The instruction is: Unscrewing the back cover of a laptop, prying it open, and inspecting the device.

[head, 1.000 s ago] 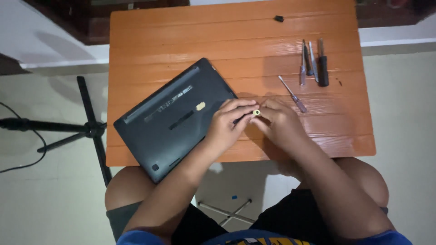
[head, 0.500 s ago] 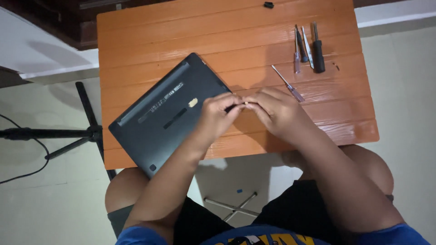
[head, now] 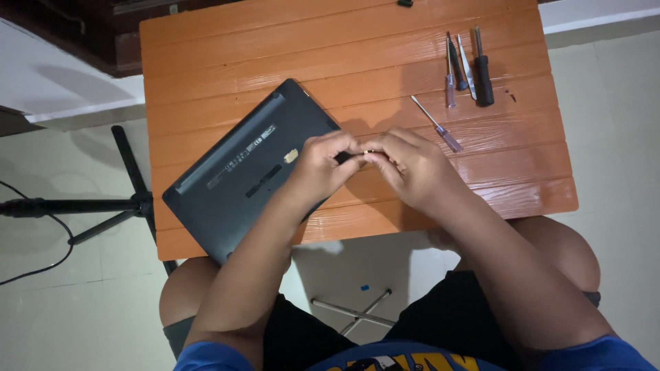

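Note:
My left hand [head: 323,165] and my right hand [head: 412,172] meet fingertip to fingertip over the orange slatted table [head: 330,48]. Between them both pinch a small dark tool [head: 354,156]; most of it is hidden by the fingers. A dark grey laptop [head: 240,165] lies bottom-up and askew on the table's left half, and my left wrist crosses its right corner. A slim screwdriver with a clear handle [head: 437,124] lies just beyond my right hand.
Three more small drivers [head: 467,65] lie side by side at the far right of the table. A small black piece [head: 405,3] sits at the far edge. A black tripod [head: 103,206] and a cable stand on the floor at left.
My hands have drawn closer together, and the pale round tip seen between them earlier is now covered by my fingers. The laptop and loose tools have not moved on the table.

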